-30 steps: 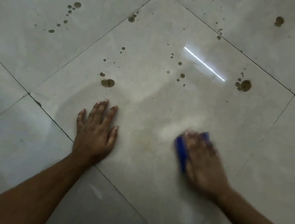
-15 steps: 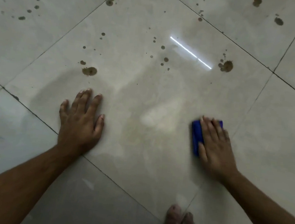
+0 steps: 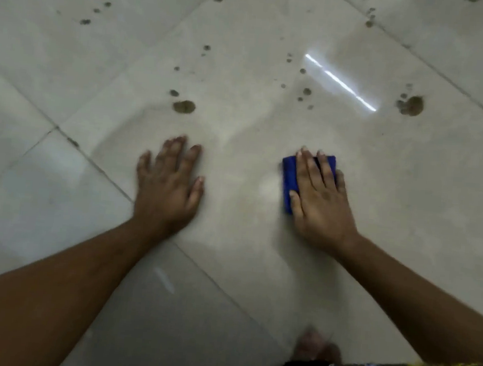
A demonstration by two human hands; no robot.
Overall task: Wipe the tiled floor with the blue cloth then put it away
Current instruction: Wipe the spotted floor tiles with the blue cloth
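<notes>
we press the blue cloth (image 3: 287, 181) flat under our right hand (image 3: 319, 201), left hand (image 3: 167, 188) spread beside it, brown spots (image 3: 184, 107) beyond the cloth unwiped, so wiping seems midway.

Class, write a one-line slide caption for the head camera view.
Right hand presses a blue cloth flat on the stained tiled floor; left hand braces beside it.

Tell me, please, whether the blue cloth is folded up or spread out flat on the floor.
Folded, it seems: the blue cloth forms a compact pad, showing only beside and past the fingers of the flat right hand pressing it.
</notes>
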